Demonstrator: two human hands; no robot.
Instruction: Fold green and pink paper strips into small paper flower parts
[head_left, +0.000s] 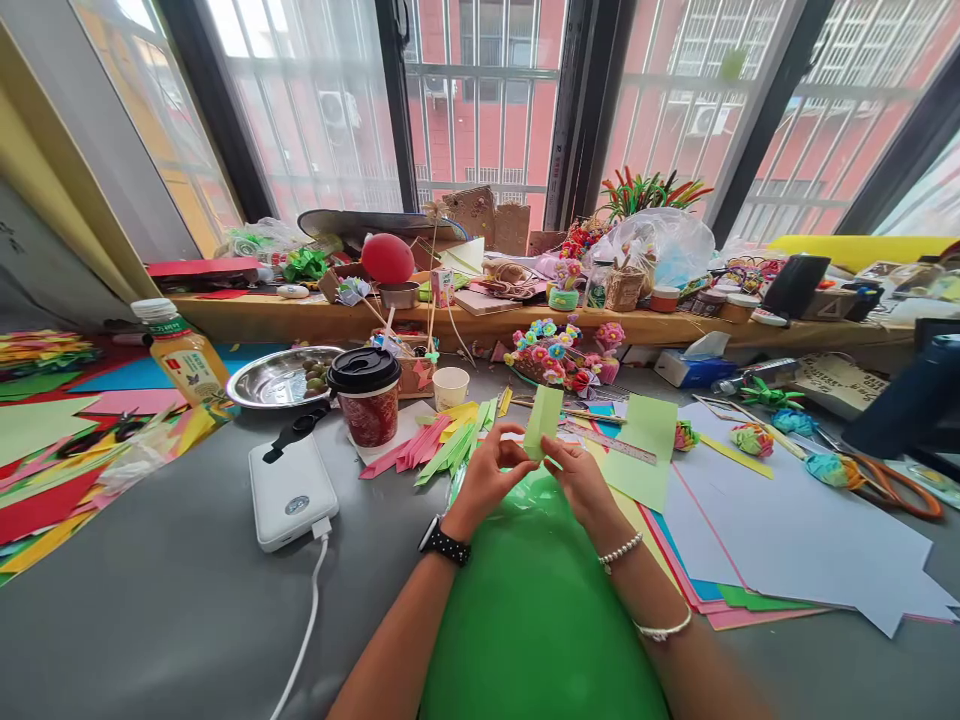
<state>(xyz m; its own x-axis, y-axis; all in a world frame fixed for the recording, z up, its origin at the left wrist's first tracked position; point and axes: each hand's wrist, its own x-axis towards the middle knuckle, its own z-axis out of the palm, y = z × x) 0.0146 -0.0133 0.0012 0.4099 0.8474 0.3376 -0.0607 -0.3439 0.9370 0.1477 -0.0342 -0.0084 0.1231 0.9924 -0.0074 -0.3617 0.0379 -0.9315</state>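
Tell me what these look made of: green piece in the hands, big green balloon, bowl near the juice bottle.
Green piece: likely paper, matte; thin, with crisp straight edges.
Green balloon: probably latex, though plastic film is possible; glossy, with bright highlights.
Bowl: metal, polished, perhaps stainless steel; silvery, mirror-like reflections.

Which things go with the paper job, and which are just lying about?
Seems part of it:
- light green piece, held by left hand and right hand
- paper strips
- light green sheet
- ruler

Probably just lying about:
- drink bottle
- lidded cup
- metal bowl
- red balloon
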